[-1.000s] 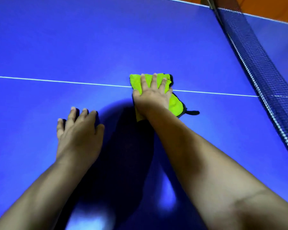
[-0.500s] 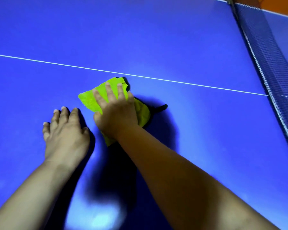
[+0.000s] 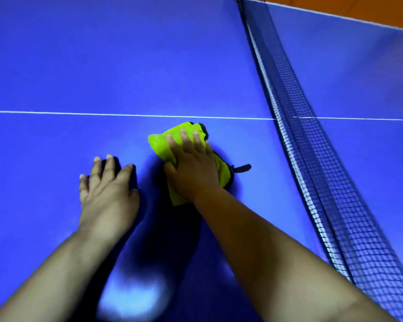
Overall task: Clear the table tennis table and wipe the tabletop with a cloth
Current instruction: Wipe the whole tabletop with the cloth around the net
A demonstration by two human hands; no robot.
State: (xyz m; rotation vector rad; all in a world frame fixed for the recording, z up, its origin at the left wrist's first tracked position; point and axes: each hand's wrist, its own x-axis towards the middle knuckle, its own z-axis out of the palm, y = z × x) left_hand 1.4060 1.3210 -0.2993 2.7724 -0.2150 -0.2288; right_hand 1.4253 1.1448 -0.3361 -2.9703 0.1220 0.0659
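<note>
Head view: blue desk (image 3: 126, 66) fills the frame, with a white centre line (image 3: 126, 115) running left to right. A dark net (image 3: 312, 159) crosses it on the right side, and a strip of orange floor (image 3: 358, 8) shows at the top right corner. There is a glare patch (image 3: 130, 296) on the surface near the bottom edge.

The green cloth (image 3: 159, 145) lies bunched on the desk just below the line. A black tab (image 3: 242, 168) sticks out of its right side, possibly a hanging loop, but it is blurred.

The right hand (image 3: 193, 170) is palm down on the cloth, fingers (image 3: 186, 140) straight and pressing, not curled around it. The left hand (image 3: 107, 191) is flat on the bare desk just left of the cloth, fingers spread and holding nothing. Both forearms are extended.
</note>
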